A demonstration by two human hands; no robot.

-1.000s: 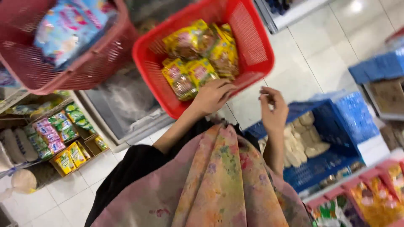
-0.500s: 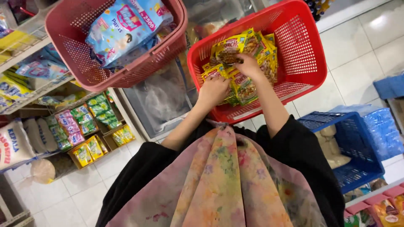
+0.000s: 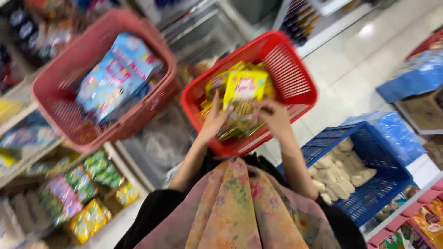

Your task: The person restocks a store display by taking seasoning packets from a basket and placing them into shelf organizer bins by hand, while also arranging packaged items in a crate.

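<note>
Item: yellow snack packet (image 3: pixel 244 90), flat and rectangular, with a red panel on its face, standing upright above the red basket (image 3: pixel 295 74). The left hand (image 3: pixel 216 121) has its grip closed on the packet's lower left edge, with the fingers spread upward along it. The right hand (image 3: pixel 273 116) grasps the lower right edge. The view is blurred, so finer print cannot be made out.

Contents of red basket: a loose heap of similar yellow and green packets (image 3: pixel 221 106), lying beneath and behind the held one. The basket is a slatted plastic kind, tilted toward the viewer.

Adjacent, to the left: a pink basket (image 3: pixel 60 115) of the same make, holding one large light-blue bag (image 3: pixel 115 78) with pink markings, lying slanted.

Lower left: a shelf (image 3: pixel 27 161) with rows of small green, pink and yellow packets (image 3: pixel 87 203) standing on edge.

Lower right: a blue crate (image 3: pixel 369 198) on the floor, filled with pale, rounded, unlabelled pieces (image 3: pixel 334 173). Beyond it lies a stack of blue crates (image 3: pixel 415 78). Red trays (image 3: pixel 420 212) with orange packets sit at the bottom right corner.

Foreground: a floral scarf (image 3: pixel 240 212) over black sleeves.
</note>
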